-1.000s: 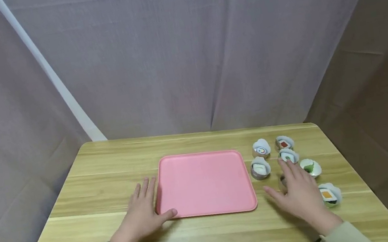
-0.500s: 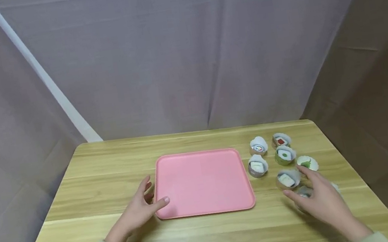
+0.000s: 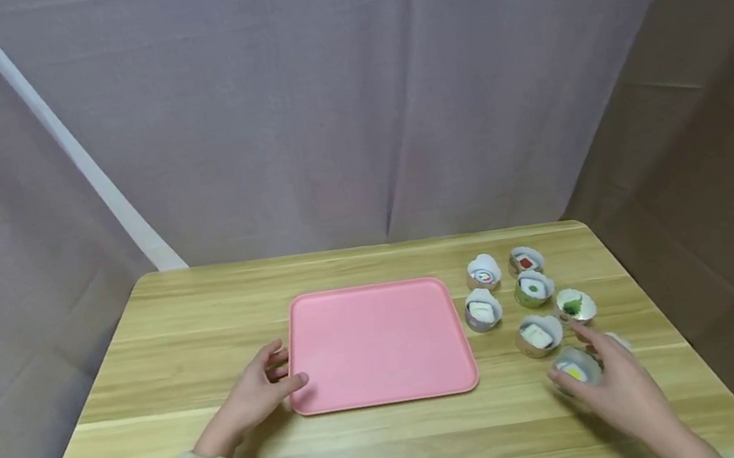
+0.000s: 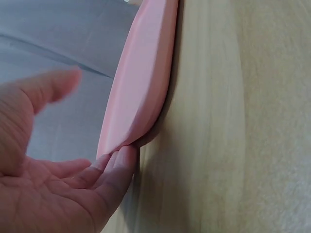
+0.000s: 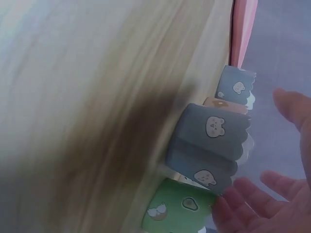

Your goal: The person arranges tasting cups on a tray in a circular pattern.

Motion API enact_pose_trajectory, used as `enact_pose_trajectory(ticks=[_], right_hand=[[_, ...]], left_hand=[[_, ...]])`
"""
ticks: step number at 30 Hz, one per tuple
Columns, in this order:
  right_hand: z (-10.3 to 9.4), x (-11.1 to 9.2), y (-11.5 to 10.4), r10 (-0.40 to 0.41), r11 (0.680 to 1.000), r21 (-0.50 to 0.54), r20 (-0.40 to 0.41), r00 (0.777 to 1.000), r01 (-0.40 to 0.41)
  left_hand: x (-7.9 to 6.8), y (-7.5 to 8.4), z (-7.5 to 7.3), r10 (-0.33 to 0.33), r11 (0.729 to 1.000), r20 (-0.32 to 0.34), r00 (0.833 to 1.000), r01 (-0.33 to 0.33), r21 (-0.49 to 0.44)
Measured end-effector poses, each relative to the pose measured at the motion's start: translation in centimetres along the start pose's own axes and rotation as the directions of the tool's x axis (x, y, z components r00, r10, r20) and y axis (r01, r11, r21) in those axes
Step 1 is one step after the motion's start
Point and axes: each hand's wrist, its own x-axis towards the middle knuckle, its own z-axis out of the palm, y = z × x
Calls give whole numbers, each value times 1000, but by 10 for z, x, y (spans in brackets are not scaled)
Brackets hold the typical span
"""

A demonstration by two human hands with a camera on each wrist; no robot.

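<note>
grey paper cup (image 5: 204, 145): stood near and right of pink tray (image 3: 377, 346), partly covered by loosely spread right hand (image 3: 618, 385); could not tell contact. touched tray's left rim with fingertips of relaxed left hand (image 3: 250, 397), thumb clear. saw green cup (image 5: 177, 211) cut off in right wrist view.

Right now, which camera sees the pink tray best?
The head camera: it shows nearly the whole tray from above. The left wrist camera shows part of its outer wall; the right wrist camera, only a sliver.

Room above the tray (image 3: 377, 346); cups (image 3: 538, 337) apparently crowd the right hand (image 3: 621, 390).
</note>
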Motion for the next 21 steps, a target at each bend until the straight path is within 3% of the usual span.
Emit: enact_pose_trajectory(ticks=[10, 21], right_hand=[[3, -2, 0, 8, 1000, 13, 22, 1000, -8], [9, -3, -6, -46, 999, -7, 13, 999, 46]], left_hand=[[2, -4, 1, -2, 998, -55, 998, 5, 56], [5, -6, 0, -14, 998, -42, 999, 16, 55]])
